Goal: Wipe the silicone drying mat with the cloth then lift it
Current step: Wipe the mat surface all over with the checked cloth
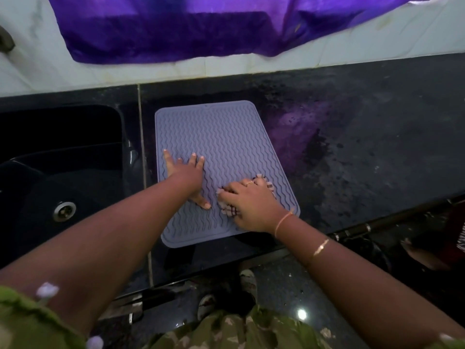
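Note:
A grey silicone drying mat with wavy ridges lies flat on the black counter, its near edge reaching the counter's front. My left hand presses on the mat's left half with fingers spread straight. My right hand lies on the mat's near right part and grips a small striped cloth, which peeks out beyond the fingers and under the palm. The two hands sit close together, the left thumb almost touching the right fingers.
A dark sink with a metal drain sits left of the mat. The black counter stretches right, wet and speckled. A purple cloth hangs on the tiled wall behind. The counter's front edge runs just below the mat.

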Demonstrator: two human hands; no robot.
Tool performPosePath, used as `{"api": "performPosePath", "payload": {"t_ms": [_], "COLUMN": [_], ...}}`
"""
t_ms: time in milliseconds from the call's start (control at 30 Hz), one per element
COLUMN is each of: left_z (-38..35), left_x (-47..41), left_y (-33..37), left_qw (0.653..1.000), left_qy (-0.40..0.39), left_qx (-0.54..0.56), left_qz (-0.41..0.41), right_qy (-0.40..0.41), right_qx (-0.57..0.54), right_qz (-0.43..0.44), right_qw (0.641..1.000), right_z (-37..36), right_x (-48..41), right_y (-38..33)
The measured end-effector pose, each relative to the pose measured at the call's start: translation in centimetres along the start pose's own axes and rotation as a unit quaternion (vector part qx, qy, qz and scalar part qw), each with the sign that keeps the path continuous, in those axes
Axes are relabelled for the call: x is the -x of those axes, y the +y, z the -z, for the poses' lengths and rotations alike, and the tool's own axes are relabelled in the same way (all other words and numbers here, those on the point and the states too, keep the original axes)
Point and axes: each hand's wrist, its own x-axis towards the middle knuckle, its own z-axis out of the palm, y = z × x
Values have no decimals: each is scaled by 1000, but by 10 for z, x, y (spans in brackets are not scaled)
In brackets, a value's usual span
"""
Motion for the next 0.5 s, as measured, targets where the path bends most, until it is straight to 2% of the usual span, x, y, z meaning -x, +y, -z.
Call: {"api": "performPosePath", "payload": {"t_ms": [167,333,433,500], "left_z": [-1,-3,-2,-1], "left_x": [0,2,3,2], "left_y": [-1,-4,-2,-2], "left_qw": [1000,1000,1000,1000], "left_qy": [-2,3,3,1], "left_qx": [-1,14,6,3], "left_qz": [-3,-10,-7,-4], "right_qy": [-78,-172,-112,-69], "right_qx": [15,-75,-127,-115], "right_qz": [63,-1,-48,-73], "right_qw": [995,982,984,988], "right_z": [12,40,52,54], "right_x": [21,19,3,-8], "right_y": [6,26,28,20]}}
